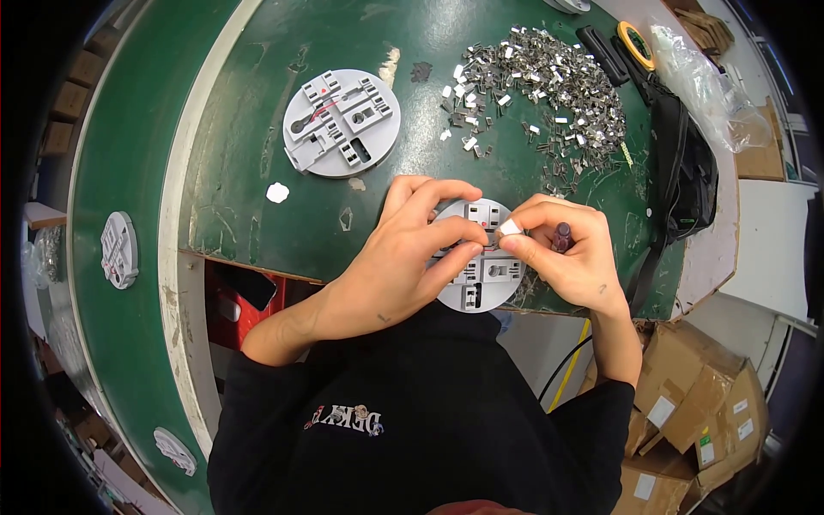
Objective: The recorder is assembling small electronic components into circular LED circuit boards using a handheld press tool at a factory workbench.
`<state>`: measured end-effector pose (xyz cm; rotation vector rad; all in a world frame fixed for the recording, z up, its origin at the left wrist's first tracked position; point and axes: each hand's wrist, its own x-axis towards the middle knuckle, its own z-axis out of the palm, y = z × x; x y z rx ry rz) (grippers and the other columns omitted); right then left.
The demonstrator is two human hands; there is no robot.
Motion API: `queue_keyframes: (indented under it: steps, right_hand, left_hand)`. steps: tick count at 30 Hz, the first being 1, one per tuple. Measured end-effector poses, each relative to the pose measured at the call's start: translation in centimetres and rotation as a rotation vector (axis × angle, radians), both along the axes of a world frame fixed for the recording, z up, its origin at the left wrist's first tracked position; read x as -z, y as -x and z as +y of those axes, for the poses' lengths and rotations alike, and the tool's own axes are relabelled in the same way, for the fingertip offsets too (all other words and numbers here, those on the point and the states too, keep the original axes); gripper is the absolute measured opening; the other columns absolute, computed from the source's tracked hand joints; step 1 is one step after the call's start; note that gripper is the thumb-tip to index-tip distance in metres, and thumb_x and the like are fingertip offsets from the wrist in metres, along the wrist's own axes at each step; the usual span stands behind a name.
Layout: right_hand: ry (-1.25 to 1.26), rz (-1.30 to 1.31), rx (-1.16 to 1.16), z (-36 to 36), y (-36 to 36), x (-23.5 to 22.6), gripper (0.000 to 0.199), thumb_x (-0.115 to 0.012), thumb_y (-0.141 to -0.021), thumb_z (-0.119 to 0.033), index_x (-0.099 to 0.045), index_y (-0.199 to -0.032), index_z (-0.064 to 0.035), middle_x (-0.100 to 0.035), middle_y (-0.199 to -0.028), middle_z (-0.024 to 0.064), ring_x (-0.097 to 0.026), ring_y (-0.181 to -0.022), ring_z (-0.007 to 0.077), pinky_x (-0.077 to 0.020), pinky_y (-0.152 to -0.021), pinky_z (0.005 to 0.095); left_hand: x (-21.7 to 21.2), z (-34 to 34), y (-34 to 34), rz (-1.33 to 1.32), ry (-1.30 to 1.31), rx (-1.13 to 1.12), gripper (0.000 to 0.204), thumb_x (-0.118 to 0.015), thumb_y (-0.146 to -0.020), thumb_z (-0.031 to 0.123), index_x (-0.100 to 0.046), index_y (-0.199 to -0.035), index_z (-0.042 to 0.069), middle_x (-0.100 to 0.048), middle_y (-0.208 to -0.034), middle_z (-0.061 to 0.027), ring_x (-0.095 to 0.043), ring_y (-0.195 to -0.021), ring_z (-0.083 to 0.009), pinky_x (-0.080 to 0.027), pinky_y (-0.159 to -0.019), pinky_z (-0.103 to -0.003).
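A round grey plastic base lies near the table's front edge, its moulded slots facing up. My left hand reaches over its left side, thumb and index fingertips drawn together near the middle; what they pinch, if anything, is hidden. My right hand pinches a small metal clip with a bright white face, just above the base's right side. A screwdriver with a dark handle is tucked in the curled fingers of that same hand. Part of a red wire shows between the two hands.
Beyond my hands lies a wide heap of small metal clips. Another round base with a red wire sits at the far left. A black bag and yellow tape roll are on the right. A green conveyor carries more bases.
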<state>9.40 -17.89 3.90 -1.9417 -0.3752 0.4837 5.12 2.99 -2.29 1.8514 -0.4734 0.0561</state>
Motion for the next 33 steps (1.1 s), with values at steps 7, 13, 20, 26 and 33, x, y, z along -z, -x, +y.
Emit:
queue_keyframes:
  steps: [7, 13, 20, 26, 33]
  right_hand:
    - [0.023, 0.008, -0.015, 0.1, -0.1, -0.1, 0.009, -0.071, -0.079, 0.006, -0.071, -0.086, 0.0004, -0.066, -0.081, 0.0024, -0.038, -0.058, 0.0049, -0.0269, -0.051, 0.0198]
    - [0.112, -0.121, -0.078, 0.4, -0.2, -0.3, 0.009, -0.071, -0.078, 0.007, -0.07, -0.084, 0.0003, -0.066, -0.081, 0.0029, -0.038, -0.056, 0.0056, -0.0273, -0.05, 0.0205]
    - [0.157, -0.438, -0.144, 1.0, 0.6, 0.7, 0.011, -0.072, -0.076, 0.007, -0.067, -0.083, 0.0, -0.065, -0.08, 0.0044, -0.042, -0.054, 0.0086, -0.0325, -0.049, 0.0216]
    - [0.245, -0.59, -0.208, 1.3, 1.0, 1.4, 0.013, -0.071, -0.078, 0.003, -0.064, -0.088, -0.0018, -0.063, -0.083, 0.0063, -0.048, -0.053, 0.0164, -0.0406, -0.047, 0.0274]
    - [0.306, -0.803, -0.259, 1.5, 1.1, 1.9, 0.016, -0.071, -0.073, 0.008, -0.064, -0.085, -0.0008, -0.064, -0.08, 0.0058, -0.045, -0.051, 0.0143, -0.0372, -0.046, 0.0241]
  left_hand:
    - [0.0, 0.0, 0.0, -0.027, -0.006, 0.001, 0.013, -0.068, -0.086, 0.002, -0.07, -0.098, 0.008, -0.055, -0.133, -0.0062, -0.042, -0.114, -0.0232, -0.041, -0.084, -0.028]
    - [0.0, 0.2, 0.1, -0.03, 0.012, -0.006, 0.011, -0.069, -0.085, 0.002, -0.067, -0.094, 0.007, -0.055, -0.13, -0.0083, -0.044, -0.11, -0.0246, -0.042, -0.087, -0.03]
    - [0.0, 0.7, 0.5, -0.042, 0.032, -0.036, 0.014, -0.069, -0.081, -0.003, -0.066, -0.094, 0.003, -0.057, -0.13, -0.0093, -0.051, -0.105, -0.0207, -0.046, -0.085, -0.029]
    - [0.3, 0.3, 0.8, -0.131, 0.01, -0.099, 0.016, -0.069, -0.078, -0.005, -0.064, -0.092, 0.001, -0.06, -0.126, -0.0098, -0.055, -0.097, -0.0199, -0.049, -0.081, -0.029]
    - [0.6, 0.3, 0.7, -0.217, -0.061, -0.118, 0.019, -0.07, -0.075, -0.005, -0.063, -0.091, 0.001, -0.061, -0.122, -0.0089, -0.057, -0.092, -0.0204, -0.05, -0.078, -0.029]
